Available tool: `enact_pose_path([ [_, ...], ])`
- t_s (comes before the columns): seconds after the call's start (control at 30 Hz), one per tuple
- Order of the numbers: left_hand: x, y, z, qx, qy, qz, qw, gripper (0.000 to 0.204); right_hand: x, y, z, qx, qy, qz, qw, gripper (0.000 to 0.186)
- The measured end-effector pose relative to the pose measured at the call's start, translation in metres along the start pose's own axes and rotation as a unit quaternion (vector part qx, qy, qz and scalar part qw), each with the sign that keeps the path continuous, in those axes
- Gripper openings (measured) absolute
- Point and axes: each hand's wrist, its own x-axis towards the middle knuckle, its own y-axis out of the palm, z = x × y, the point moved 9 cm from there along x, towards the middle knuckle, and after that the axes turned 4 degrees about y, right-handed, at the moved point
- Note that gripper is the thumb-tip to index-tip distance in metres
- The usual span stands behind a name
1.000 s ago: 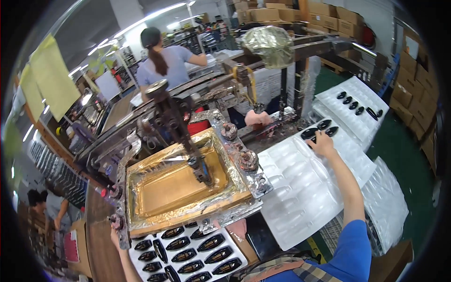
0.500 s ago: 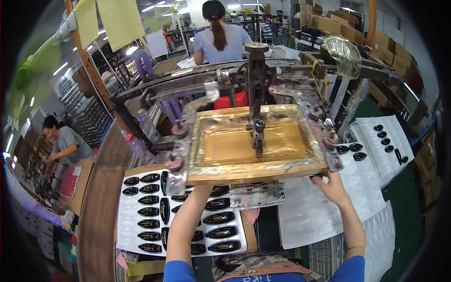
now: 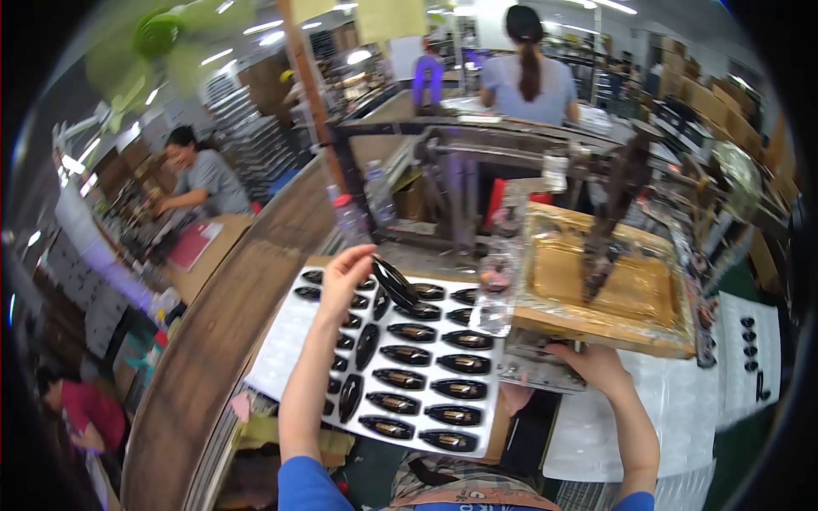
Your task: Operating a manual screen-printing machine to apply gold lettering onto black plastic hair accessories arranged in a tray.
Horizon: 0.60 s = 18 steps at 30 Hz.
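My left hand (image 3: 348, 277) pinches one end of a glossy black, pointed-oval piece (image 3: 394, 283), lifted at a tilt over a white tray (image 3: 285, 345). Rows of similar black pieces (image 3: 399, 379) with gold print lie in that tray. To the right, a wooden screen-printing frame (image 3: 601, 328) with an amber mesh is clamped in a metal press. My right hand (image 3: 599, 369) is under the frame's front edge, at a metal fixture (image 3: 537, 368). Its fingers look closed together there; what they hold, if anything, is partly hidden.
A white sheet (image 3: 635, 417) lies under the frame's right side, and a farther white tray (image 3: 741, 396) bears several black pieces. Behind the left tray stand plastic bottles (image 3: 349, 217). A long wooden bench (image 3: 209, 341) runs along the left. Other people work behind and at the left.
The view has turned left. My left hand has come from beneath the frame to above the tray, now with a black piece. My right hand has left the frame's edge for the fixture.
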Motion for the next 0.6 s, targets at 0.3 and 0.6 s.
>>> enact_pose_path([
  [0.3, -0.056, -0.262, 0.076, 0.087, -0.012, -0.251, 0.964, 0.022, -0.026, -0.069, -0.195, -0.044, 0.048, -0.309, 0.949, 0.033],
  [0.6, -0.058, -0.307, 0.168, 0.066, -0.063, -0.316, 0.944, 0.017, -0.003, -0.125, -0.290, -0.167, 0.146, -0.274, 0.936, 0.041],
])
